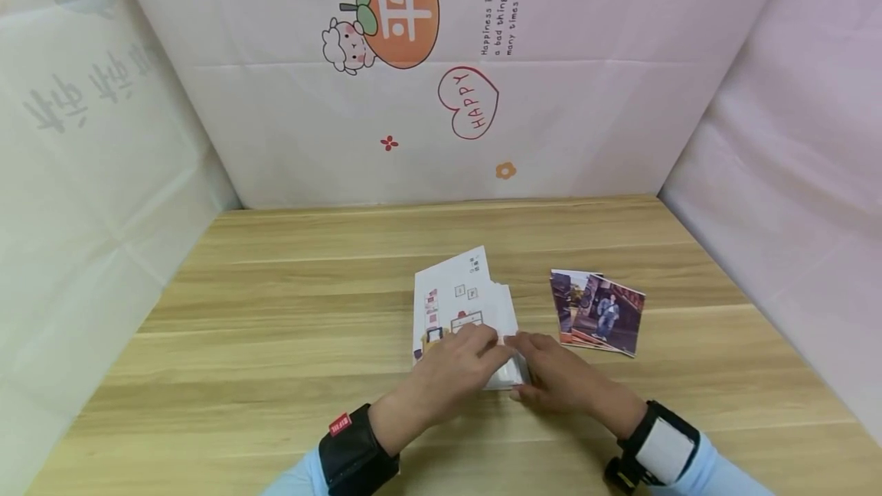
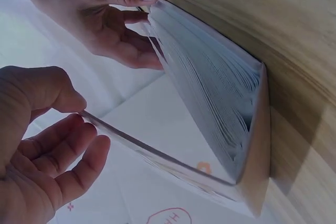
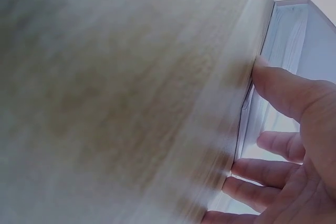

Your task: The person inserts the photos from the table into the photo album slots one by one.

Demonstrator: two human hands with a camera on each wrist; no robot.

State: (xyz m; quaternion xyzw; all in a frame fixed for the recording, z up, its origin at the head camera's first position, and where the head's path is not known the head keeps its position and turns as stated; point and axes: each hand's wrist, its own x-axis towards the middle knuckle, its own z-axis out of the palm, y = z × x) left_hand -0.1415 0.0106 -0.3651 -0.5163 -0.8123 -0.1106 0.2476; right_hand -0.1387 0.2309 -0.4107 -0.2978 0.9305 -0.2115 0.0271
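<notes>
A thick photo album (image 1: 506, 312) with many clear sleeve pages (image 2: 205, 77) lies on the table, its illustrated white cover (image 1: 441, 278) lifted away from the pages. My left hand (image 1: 451, 370) pinches the cover's free edge between thumb and fingers, plainest in the left wrist view. At the opposite side, my right hand (image 1: 558, 373) holds the corner of the page block, thumb on the lower cover edge and fingers by the upper sleeves. The right wrist view shows the right thumb (image 3: 289, 87) and fingertips along the album's edge (image 3: 254, 98).
Right of the album lies a small overlapping pile of printed photos (image 1: 609, 316), the top one showing a figure in blue. The wood-grain table (image 1: 276, 312) is bounded by printed white cloth (image 1: 276, 128) at the back and both sides.
</notes>
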